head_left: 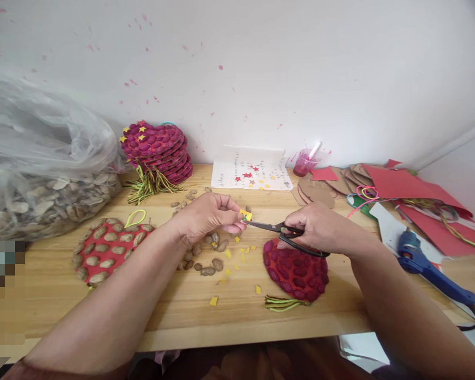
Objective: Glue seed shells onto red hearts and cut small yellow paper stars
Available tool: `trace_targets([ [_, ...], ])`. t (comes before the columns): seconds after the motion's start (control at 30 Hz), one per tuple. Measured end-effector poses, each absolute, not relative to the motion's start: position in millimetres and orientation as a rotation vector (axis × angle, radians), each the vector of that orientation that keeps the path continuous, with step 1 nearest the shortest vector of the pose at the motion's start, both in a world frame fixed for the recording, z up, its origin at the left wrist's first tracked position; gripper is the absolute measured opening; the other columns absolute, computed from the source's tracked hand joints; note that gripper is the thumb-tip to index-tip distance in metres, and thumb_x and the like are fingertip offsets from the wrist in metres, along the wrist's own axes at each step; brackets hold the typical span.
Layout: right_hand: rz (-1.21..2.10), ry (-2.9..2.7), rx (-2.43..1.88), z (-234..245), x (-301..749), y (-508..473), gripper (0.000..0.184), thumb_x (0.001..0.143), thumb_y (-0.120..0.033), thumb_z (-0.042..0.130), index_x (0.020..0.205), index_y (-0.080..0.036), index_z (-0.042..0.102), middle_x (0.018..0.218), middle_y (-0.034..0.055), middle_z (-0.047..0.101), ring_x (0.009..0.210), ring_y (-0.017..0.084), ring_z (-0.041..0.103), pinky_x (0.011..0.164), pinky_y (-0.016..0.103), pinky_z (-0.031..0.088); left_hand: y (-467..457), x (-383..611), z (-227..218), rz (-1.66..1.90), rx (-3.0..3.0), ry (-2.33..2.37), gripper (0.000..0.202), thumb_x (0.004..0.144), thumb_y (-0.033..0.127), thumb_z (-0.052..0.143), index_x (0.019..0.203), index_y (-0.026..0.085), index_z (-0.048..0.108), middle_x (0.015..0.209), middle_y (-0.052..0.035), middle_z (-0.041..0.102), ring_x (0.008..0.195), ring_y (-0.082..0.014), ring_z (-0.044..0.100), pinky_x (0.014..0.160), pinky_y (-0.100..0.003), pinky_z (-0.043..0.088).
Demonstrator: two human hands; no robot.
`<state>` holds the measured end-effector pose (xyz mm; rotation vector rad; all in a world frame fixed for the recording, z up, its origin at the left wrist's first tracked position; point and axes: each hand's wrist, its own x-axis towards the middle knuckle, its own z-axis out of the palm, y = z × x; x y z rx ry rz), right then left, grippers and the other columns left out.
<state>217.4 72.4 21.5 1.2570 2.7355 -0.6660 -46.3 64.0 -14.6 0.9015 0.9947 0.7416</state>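
My left hand (209, 215) is closed in a pinch on a small yellow paper piece (245, 215) above the wooden table (237, 311). My right hand (320, 228) grips black scissors (279, 228), whose blades meet the yellow piece. Below my right hand lies a red shell-covered disc (296, 272) with a green-yellow tassel (283, 303). Yellow scraps (237, 256) and loose shells (208, 261) lie under my hands.
A red disc with unpainted shells (106, 252) lies at the left, a plastic bag of shells (43, 174) behind it. A stack of red discs (158, 150), a paper with stars (251, 174), a pink cup (304, 161), red sheets (411, 190) and a blue glue gun (427, 266) surround the work spot.
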Motion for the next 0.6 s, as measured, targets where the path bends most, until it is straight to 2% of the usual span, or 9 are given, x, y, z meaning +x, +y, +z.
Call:
trace_targets([
  [0.1, -0.688, 2.702, 1.268, 20, 219, 75, 0.049, 0.079, -0.055, 0.066, 0.055, -0.018, 0.045, 0.05, -0.0053, 0.037, 0.05, 0.009, 0.032, 0.05, 0.027, 0.022, 65, -47, -14, 0.753, 0.897, 1.012, 0.025, 0.06, 0.019, 0.09, 0.068, 0.011, 0.067, 0.071, -0.0119, 0.076, 0.067, -0.0162, 0.074, 0.063, -0.019, 0.059],
  [0.23, -0.742, 2.686, 1.31, 19, 222, 77, 0.049, 0.078, -0.053, 0.068, 0.055, -0.018, 0.042, 0.05, -0.0058, 0.035, 0.049, 0.009, 0.032, 0.048, 0.026, 0.021, 67, -49, -14, 0.774, 0.885, 1.025, 0.02, 0.065, 0.016, 0.086, 0.069, 0.01, 0.068, 0.075, -0.0127, 0.077, 0.069, -0.016, 0.074, 0.064, -0.019, 0.059],
  [0.47, -1.117, 2.636, 1.504, 16, 218, 75, 0.042, 0.075, -0.047, 0.071, 0.059, -0.019, 0.043, 0.056, -0.0068, 0.033, 0.053, 0.009, 0.029, 0.048, 0.025, 0.021, 68, -43, -5, 0.955, 0.744, 0.996, 0.006, 0.078, 0.007, 0.073, 0.075, 0.007, 0.069, 0.077, -0.0119, 0.076, 0.066, -0.0123, 0.072, 0.065, -0.018, 0.059],
  [0.6, -1.287, 2.64, 1.544, 8, 214, 75, 0.039, 0.077, -0.046, 0.069, 0.063, -0.019, 0.045, 0.058, -0.007, 0.031, 0.054, 0.009, 0.028, 0.05, 0.025, 0.021, 64, -39, -2, 1.046, 0.694, 0.934, 0.004, 0.08, 0.007, 0.072, 0.077, 0.006, 0.07, 0.079, -0.0121, 0.075, 0.068, -0.0121, 0.071, 0.067, -0.017, 0.059],
])
